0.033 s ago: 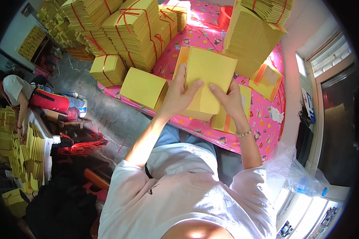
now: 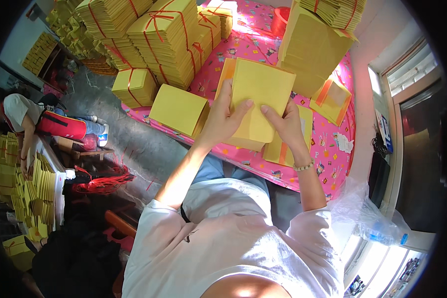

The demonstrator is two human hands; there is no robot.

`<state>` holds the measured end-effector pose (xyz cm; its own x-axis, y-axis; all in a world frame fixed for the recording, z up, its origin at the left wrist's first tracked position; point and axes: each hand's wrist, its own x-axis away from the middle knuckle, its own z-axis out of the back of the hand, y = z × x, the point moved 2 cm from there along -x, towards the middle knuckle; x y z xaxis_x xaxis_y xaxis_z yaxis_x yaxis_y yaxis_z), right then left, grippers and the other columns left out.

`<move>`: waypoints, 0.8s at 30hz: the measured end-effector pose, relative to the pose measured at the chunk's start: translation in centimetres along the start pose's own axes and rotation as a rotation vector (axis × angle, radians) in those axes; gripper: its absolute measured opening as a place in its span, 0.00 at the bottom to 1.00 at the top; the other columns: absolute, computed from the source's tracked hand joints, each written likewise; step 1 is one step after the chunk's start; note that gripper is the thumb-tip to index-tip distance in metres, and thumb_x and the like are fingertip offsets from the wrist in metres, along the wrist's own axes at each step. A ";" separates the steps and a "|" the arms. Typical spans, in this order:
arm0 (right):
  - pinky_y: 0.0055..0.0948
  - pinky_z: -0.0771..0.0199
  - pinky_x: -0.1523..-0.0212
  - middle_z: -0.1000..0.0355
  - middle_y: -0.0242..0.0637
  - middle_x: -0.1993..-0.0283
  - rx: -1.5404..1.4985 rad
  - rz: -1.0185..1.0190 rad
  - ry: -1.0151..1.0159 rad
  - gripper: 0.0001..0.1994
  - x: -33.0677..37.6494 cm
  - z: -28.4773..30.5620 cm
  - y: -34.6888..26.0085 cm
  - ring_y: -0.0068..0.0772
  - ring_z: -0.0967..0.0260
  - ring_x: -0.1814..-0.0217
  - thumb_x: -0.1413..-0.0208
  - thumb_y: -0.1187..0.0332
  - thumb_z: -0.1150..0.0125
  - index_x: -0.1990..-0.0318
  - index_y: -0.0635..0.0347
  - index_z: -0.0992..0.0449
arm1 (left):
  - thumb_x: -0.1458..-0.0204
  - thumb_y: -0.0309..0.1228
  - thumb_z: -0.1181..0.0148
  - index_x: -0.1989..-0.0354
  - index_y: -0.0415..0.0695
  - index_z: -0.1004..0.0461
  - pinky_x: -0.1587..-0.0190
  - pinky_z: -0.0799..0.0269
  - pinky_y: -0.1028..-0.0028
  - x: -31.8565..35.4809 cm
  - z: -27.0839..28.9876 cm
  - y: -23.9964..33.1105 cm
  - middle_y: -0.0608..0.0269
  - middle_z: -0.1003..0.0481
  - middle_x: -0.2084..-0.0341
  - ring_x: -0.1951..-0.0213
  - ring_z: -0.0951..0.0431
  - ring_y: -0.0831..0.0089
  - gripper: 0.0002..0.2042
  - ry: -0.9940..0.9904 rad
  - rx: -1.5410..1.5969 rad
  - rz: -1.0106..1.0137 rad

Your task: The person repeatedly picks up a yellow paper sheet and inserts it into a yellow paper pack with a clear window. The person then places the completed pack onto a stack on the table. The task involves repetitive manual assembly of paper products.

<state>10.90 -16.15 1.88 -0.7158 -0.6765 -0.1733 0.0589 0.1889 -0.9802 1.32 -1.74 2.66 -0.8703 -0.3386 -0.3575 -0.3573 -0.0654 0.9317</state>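
Yellow paper stack [image 2: 263, 99] is gripped btwn both hands, over the near edge of the pink patterned tabletop [image 2: 328, 166]; whether it's lifted or rested there can't be told. L hand [image 2: 225, 118] is half curled round the L side, w/ thumb pressed on the top sheet & fingers laid along the edge. R hand [image 2: 285, 124] is half curled too, thumb set on the same sheet, fingers partly hidden at the R side. Both thumbs are pointed inward, tips kept just apart. A bead bracelet [image 2: 304, 167] is worn on the R wrist.

An orange-edged piece [image 2: 227, 68] is partly covered by the stack, upper L. Just L, a yellow block [image 2: 179, 109] is laid flat; beyond it, tall bundles [image 2: 166, 47] are tied w/ red string. Nr the R forearm, an orange-striped envelope [image 2: 274, 151] is part-covered; another envelope [image 2: 332, 102] is placed farther R, in front of a big yellow pile [image 2: 310, 57]. A red tub [image 2: 281, 22] is seen at the back. Far L, more yellow stacks [image 2: 39, 191] are handled by a bent-over co-worker [image 2: 22, 110].
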 end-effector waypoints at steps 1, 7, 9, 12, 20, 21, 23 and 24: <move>0.24 0.24 0.55 0.25 0.37 0.53 -0.002 -0.005 0.000 0.19 0.1 0.0 0.0 0.22 0.26 0.55 0.45 0.74 0.36 0.47 0.66 0.32 | 0.40 0.25 0.46 0.45 0.37 0.41 0.44 0.36 0.75 0.1 0.0 -0.1 0.60 0.32 0.52 0.47 0.33 0.77 0.18 -0.004 -0.013 -0.008; 0.24 0.24 0.56 0.25 0.37 0.53 -0.012 -0.018 0.016 0.18 0.4 -0.1 -0.3 0.22 0.26 0.55 0.45 0.73 0.36 0.48 0.66 0.32 | 0.40 0.25 0.47 0.43 0.37 0.43 0.44 0.38 0.75 0.4 -0.2 0.8 0.59 0.33 0.50 0.45 0.34 0.76 0.19 -0.029 -0.013 0.010; 0.24 0.24 0.56 0.25 0.37 0.53 -0.011 -0.041 0.011 0.18 0.5 -0.1 -0.5 0.22 0.26 0.55 0.45 0.72 0.36 0.48 0.67 0.31 | 0.39 0.25 0.47 0.43 0.36 0.43 0.43 0.38 0.75 0.4 -0.2 0.8 0.59 0.34 0.50 0.45 0.35 0.76 0.19 -0.028 -0.007 0.014; 0.24 0.24 0.56 0.25 0.37 0.54 0.007 -0.031 0.003 0.18 0.5 0.0 -0.5 0.22 0.26 0.55 0.44 0.72 0.36 0.49 0.67 0.31 | 0.39 0.25 0.48 0.42 0.37 0.43 0.43 0.38 0.75 0.5 -0.2 0.7 0.59 0.34 0.49 0.44 0.35 0.77 0.19 -0.030 0.019 0.017; 0.23 0.24 0.59 0.24 0.38 0.56 0.032 -0.078 0.021 0.16 0.4 -0.3 -1.0 0.21 0.26 0.58 0.44 0.70 0.37 0.51 0.69 0.28 | 0.40 0.29 0.45 0.45 0.36 0.39 0.49 0.32 0.74 0.1 0.0 -0.1 0.57 0.29 0.54 0.51 0.29 0.76 0.18 0.021 0.007 0.005; 0.23 0.24 0.59 0.24 0.38 0.56 0.037 -0.085 0.028 0.16 0.3 -0.3 -1.0 0.21 0.26 0.58 0.44 0.70 0.37 0.51 0.69 0.28 | 0.40 0.29 0.45 0.44 0.36 0.39 0.50 0.31 0.74 0.0 0.0 -0.2 0.58 0.28 0.54 0.51 0.29 0.77 0.18 0.021 0.061 0.069; 0.23 0.24 0.59 0.23 0.39 0.56 0.013 -0.151 0.017 0.16 0.1 -0.2 -0.8 0.22 0.25 0.58 0.43 0.69 0.38 0.51 0.69 0.27 | 0.40 0.30 0.45 0.44 0.37 0.38 0.51 0.31 0.75 -0.1 -0.1 0.0 0.60 0.27 0.54 0.52 0.28 0.78 0.19 0.022 0.168 0.195; 0.23 0.24 0.59 0.23 0.39 0.55 0.002 -0.178 0.012 0.16 -0.1 -0.2 -0.7 0.22 0.25 0.58 0.43 0.68 0.38 0.51 0.69 0.27 | 0.40 0.30 0.45 0.43 0.37 0.38 0.51 0.30 0.75 -0.3 0.0 0.0 0.60 0.27 0.54 0.53 0.27 0.78 0.19 0.019 0.186 0.235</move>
<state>10.81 -16.07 2.57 -0.7234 -0.6905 0.0046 -0.0684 0.0650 -0.9955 1.56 -1.67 2.76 -0.9307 -0.3418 -0.1304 -0.2042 0.1896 0.9604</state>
